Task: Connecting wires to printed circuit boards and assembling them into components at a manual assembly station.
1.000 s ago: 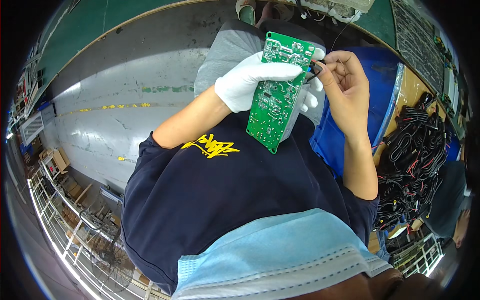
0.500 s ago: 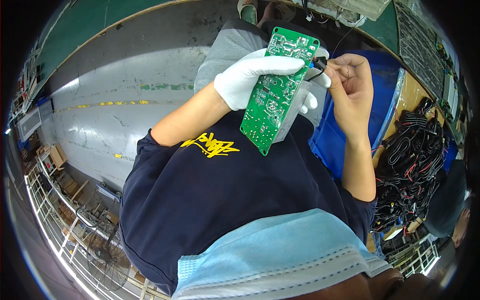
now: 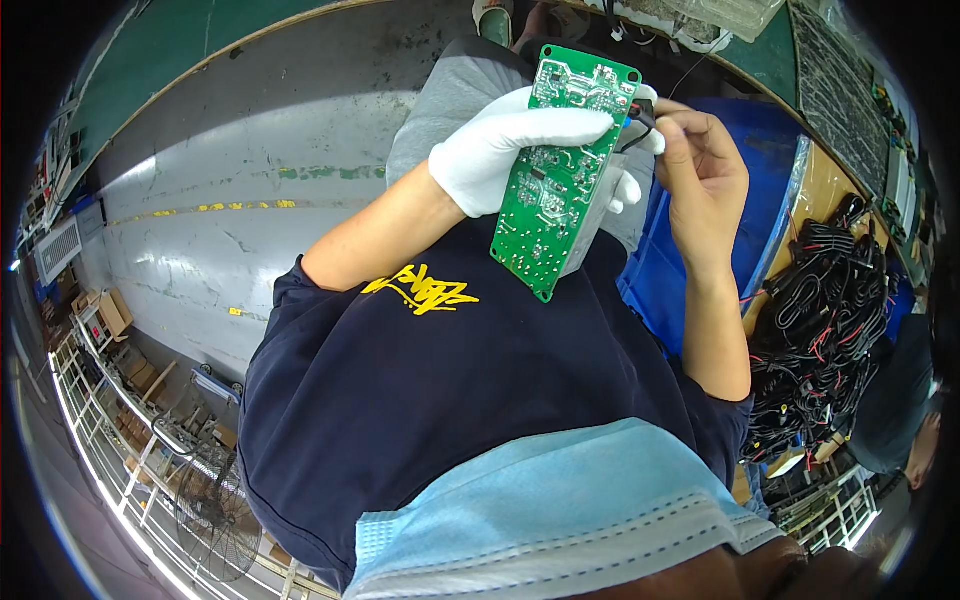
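you have two hands in view: one gloved left hand (image 3: 490, 152) and one bare right hand (image 3: 706, 180). your left holds one green circuit board (image 3: 545, 228) with four corner holes. just beside your right hand is one blue container (image 3: 768, 170); farther right, one heap of black cables (image 3: 825, 310), too tangled to count. well left of your left hand, one fan (image 3: 213, 508).

We hold a green circuit board (image 3: 558, 185) at one o'clock in our gloved left hand (image 3: 495, 152). Our bare right hand (image 3: 706, 178) is at two, black cables (image 3: 822, 330) at three.
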A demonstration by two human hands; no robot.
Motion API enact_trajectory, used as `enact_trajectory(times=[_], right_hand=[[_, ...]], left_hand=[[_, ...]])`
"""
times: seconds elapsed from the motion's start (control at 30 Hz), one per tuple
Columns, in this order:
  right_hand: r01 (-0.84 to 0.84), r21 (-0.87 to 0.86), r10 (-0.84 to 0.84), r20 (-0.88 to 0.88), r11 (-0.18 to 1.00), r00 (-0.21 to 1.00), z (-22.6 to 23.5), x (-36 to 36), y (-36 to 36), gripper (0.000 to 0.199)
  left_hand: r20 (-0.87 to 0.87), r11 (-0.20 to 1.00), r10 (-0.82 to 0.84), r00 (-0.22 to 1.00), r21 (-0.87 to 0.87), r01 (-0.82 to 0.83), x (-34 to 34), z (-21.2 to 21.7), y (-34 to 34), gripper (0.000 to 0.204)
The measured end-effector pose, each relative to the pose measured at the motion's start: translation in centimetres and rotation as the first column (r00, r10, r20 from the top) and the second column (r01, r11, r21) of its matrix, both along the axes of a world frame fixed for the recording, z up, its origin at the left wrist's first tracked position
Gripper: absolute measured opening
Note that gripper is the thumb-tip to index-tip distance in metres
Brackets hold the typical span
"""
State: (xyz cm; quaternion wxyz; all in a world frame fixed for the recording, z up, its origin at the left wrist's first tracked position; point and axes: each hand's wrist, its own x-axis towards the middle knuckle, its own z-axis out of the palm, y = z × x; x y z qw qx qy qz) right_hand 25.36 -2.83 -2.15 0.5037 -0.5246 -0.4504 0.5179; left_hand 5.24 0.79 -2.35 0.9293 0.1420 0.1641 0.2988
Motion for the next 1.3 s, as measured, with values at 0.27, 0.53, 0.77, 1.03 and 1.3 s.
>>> enact_trajectory(times=[0.27,0.53,0.77,1.03,1.3], right_hand=[[0.016,0.108,-0.030,0.124,0.994,0.992,0.9,1.3,0.7,0.036],[0.008,0.162,-0.072,0.400,0.987,0.914,4.6,1.3,0.6,0.023],[0.130,0.501,-0.397,0.474,0.856,0.786,4.2,0.5,1.6,0.004],[0.008,0.623,-0.500,0.621,0.782,0.604,5.0,-0.2,2.4,0.006],[-0.034,0.637,-0.511,0.648,0.770,0.564,5.3,-0.4,2.8,0.009]], left_hand=[[-0.198,0.990,0.105,0.974,0.109,-0.085,0.7,0.5,0.9,0.038],[-0.357,0.945,0.176,0.918,0.323,-0.056,0.9,0.5,1.9,0.043],[-0.333,0.935,0.199,0.922,0.347,-0.076,1.6,0.9,2.5,0.038],[-0.254,0.922,0.272,0.928,0.346,-0.175,1.9,1.1,2.6,0.029],[-0.264,0.907,0.302,0.916,0.375,-0.190,1.9,1.7,2.9,0.029]])
